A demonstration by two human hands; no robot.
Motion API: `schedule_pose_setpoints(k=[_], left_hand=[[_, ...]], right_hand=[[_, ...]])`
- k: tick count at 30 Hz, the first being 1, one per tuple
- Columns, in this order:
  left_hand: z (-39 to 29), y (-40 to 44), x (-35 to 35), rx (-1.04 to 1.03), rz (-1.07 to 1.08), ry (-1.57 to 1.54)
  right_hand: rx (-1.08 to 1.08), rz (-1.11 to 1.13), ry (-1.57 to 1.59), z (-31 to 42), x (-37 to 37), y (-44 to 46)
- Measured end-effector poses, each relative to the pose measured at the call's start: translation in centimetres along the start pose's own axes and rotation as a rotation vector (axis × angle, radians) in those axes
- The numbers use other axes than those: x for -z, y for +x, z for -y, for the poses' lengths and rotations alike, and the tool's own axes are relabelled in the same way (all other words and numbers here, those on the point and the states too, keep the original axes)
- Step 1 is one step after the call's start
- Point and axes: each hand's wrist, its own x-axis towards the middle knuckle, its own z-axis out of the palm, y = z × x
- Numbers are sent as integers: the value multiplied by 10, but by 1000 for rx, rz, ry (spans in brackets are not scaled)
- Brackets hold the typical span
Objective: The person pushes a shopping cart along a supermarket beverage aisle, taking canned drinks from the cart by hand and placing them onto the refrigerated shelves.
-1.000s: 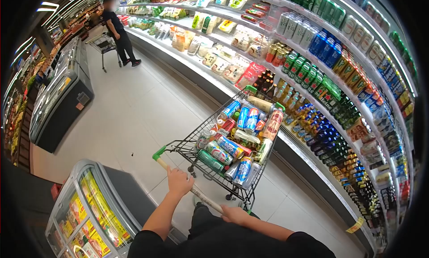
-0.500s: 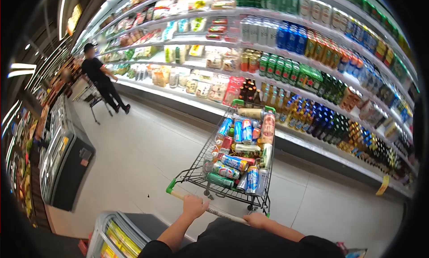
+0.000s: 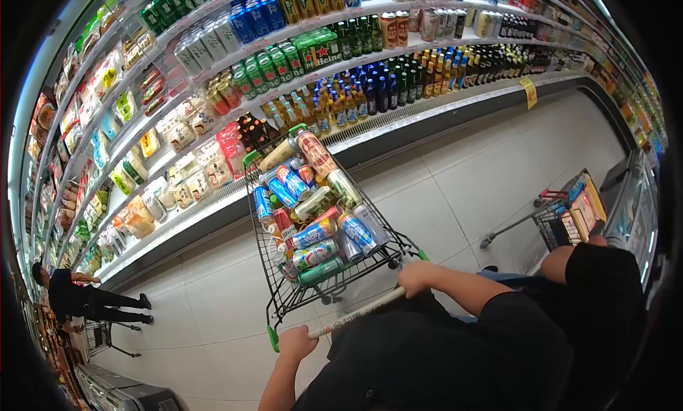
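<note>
Both of my hands are closed round the pale handle bar of a shopping cart. My left hand grips it near the green end at the lower left. Closer to the other green end, my right hand is wrapped round the bar. The black wire cart holds several drink cans lying in a heap, among them a green can and a blue can. A tall brown patterned can lies at its far end.
Shelves of bottles and packaged food run along a low dark base. Close on the right is another person, with a second cart beyond. A person in dark clothes stands far left by a cart. A freezer is lower left.
The view has swung to the right and tilted. The shelves and the far person now lie further left, and another person and cart have come into view at right. Both hands still hold the handle.
</note>
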Motion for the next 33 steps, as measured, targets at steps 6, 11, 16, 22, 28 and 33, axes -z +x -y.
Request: schedule_pose_setpoints(k=[6,11,16,22,28,33], left_hand=[[0,-6,9,-52,-89,-59],[-3,-6,18,-56,-57,-63],[22,-9,10,-111,-57,-26],[41,-11,13,-162,-103,6],[60,-6,32,-195,-27,4],[96,11,22,-344,-112,-62]], right_hand=[[-293,-141,-11,26,-5,-15],[-326,-168,0,28,-11,-15],[-312,-185,32,50,-17,-21],[-365,-154,62,71,-38,-18],[-383,-132,79,94,-48,-18],[-433,-113,109,114,-50,-13]])
